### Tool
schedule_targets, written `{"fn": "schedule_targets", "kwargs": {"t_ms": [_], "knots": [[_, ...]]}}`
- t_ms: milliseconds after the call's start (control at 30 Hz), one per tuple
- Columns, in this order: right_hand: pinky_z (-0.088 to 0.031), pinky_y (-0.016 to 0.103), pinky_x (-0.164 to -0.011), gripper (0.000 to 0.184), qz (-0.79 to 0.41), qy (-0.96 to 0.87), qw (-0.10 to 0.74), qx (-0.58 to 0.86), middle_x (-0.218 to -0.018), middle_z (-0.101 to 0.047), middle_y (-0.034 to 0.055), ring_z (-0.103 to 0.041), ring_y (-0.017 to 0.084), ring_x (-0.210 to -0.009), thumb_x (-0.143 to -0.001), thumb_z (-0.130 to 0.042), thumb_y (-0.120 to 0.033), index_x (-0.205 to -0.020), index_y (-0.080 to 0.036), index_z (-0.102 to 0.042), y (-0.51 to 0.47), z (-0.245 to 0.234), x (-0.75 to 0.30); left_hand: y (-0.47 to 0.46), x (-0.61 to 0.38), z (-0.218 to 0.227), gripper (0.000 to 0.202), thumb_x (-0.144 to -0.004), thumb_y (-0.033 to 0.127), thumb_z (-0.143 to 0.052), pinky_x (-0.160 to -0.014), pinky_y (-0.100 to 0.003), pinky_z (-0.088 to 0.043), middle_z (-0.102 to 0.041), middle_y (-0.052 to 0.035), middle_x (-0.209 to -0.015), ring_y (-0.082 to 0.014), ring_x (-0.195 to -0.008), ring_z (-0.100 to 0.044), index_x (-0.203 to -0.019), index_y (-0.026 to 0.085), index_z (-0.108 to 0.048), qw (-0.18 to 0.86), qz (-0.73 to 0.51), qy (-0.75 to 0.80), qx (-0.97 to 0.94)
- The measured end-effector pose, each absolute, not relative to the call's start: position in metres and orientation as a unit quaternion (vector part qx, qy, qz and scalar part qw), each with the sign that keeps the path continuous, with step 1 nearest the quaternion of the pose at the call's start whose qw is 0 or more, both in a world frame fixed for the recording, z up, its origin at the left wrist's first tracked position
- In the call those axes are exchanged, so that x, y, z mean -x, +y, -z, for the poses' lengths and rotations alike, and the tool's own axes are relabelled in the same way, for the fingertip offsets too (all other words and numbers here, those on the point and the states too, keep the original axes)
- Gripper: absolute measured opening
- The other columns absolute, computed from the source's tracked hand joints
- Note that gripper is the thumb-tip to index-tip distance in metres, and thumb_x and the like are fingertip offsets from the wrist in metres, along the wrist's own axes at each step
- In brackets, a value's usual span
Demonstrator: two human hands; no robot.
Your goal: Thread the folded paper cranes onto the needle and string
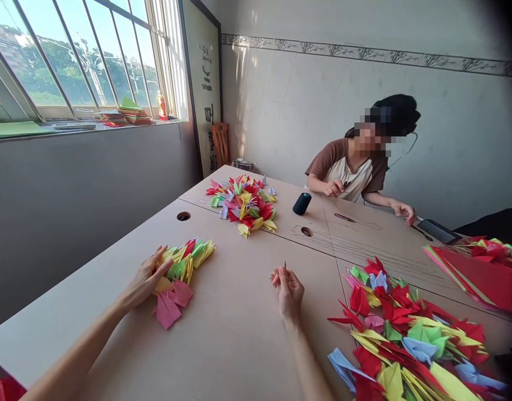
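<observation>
My left hand is around the left end of a row of folded paper cranes, yellow and green with a touch of red; its thumb lies across them. Pink folded paper sticks out below. My right hand is closed above the bare tabletop, pinching a thin pointed tool whose tip points up. Beside those fingers shows a small red-and-white speckled thing, too small to make out. Farther back lies a heap of mixed-colour paper cranes.
A larger heap of cranes covers the right front. Red paper sheets lie behind it. Across the table sits a person, near a dark thread cone, a pen-like tool and long threads. Two round holes pierce the tabletop.
</observation>
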State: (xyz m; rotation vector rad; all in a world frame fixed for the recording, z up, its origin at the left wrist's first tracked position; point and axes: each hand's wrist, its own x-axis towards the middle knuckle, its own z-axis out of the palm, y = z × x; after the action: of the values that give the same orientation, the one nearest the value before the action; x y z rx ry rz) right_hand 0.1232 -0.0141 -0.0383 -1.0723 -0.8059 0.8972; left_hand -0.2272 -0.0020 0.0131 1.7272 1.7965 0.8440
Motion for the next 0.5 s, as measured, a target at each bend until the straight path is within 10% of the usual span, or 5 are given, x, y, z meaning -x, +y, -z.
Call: {"fn": "schedule_targets", "kwargs": {"t_ms": [333, 500], "knots": [[-0.049, 0.030, -0.075, 0.035, -0.411, -0.356, 0.691, 0.476, -0.061, -0.053, 0.0011, -0.058, 0.019, -0.088, -0.079, -0.060, -0.047, -0.062, -0.017, -0.054, -0.016, 0.034, -0.123, 0.016, 0.194, -0.031, 0.066, -0.084, 0.055, -0.035, -0.105, -0.044, -0.027, -0.035, -0.0118, -0.142, -0.0271, -0.132, -0.030, -0.139, 0.019, -0.031, 0.222, -0.346, 0.623, -0.666], [-0.049, 0.030, -0.072, 0.037, -0.399, -0.365, 0.690, 0.481, -0.059, -0.052, 0.0012, -0.059, 0.021, -0.086, -0.078, -0.060, -0.050, -0.062, -0.017, -0.054, -0.015, 0.034, -0.123, -0.022, 0.202, -0.043, 0.031, -0.076, 0.052, -0.054, -0.097, -0.054, -0.029, -0.050, -0.0050, -0.127, -0.0326, -0.119, -0.039, -0.095, 0.031, -0.065, 0.068, -0.258, 0.619, -0.739]]}}
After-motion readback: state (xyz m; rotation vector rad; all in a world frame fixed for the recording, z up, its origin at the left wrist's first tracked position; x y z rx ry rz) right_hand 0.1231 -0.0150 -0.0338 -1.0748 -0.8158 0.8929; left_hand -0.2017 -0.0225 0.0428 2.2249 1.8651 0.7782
